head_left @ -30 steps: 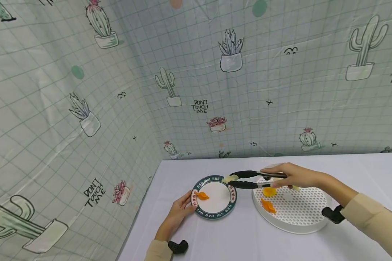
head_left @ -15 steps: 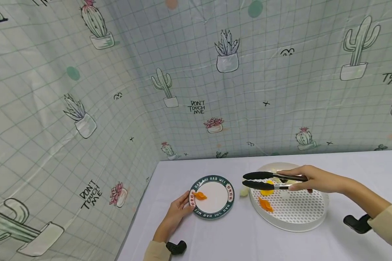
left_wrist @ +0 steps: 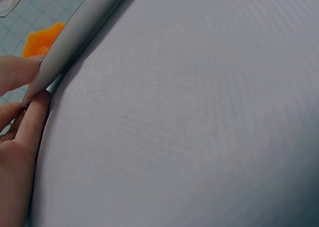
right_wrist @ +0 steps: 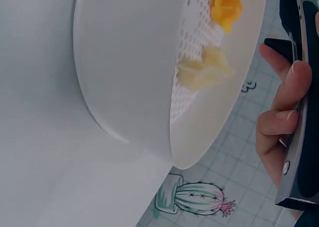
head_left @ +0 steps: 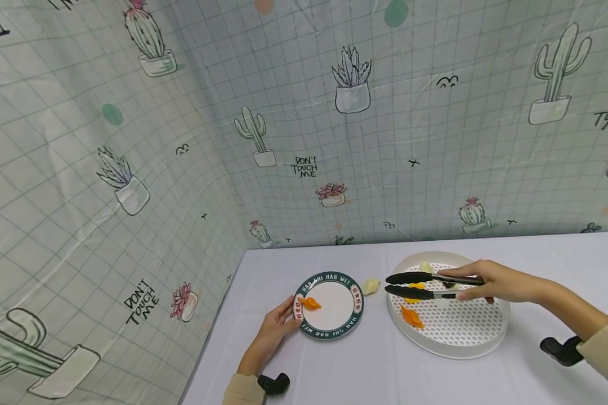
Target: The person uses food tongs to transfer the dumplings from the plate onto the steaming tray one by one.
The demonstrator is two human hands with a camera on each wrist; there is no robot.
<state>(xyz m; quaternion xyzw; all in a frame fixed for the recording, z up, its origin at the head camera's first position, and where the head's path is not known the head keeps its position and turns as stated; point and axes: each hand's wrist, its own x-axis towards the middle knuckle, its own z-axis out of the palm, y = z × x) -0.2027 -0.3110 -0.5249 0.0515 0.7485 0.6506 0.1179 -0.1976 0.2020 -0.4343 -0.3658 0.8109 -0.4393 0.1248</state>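
My left hand [head_left: 275, 331] pinches the left rim of a round white plate [head_left: 331, 306] with a dark green lettered border. One orange dumpling-like piece [head_left: 311, 304] lies on it. A pale yellow dumpling-like piece [head_left: 371, 286] lies just off the plate's right edge; whether they touch I cannot tell. My right hand [head_left: 491, 280] grips black-tipped tongs [head_left: 410, 285] over a white perforated steamer tray [head_left: 466, 332]; nothing shows between their tips. Under the tongs sits a partly hidden yellow piece [head_left: 414, 299]. An orange piece [head_left: 412, 316] lies nearer the tray's front.
Another pale piece [right_wrist: 204, 69] sits by the tray's wall in the right wrist view. A dark bit under the tongs is too hidden to identify. White cloth [head_left: 365, 365] covers the table, and a cactus-print curtain [head_left: 405, 140] hangs behind and at the left.
The pale piece has left the tongs, dropped between plate and tray, then shifted back toward the plate. My right hand and tongs have moved right over the tray. The left hand still holds the plate.
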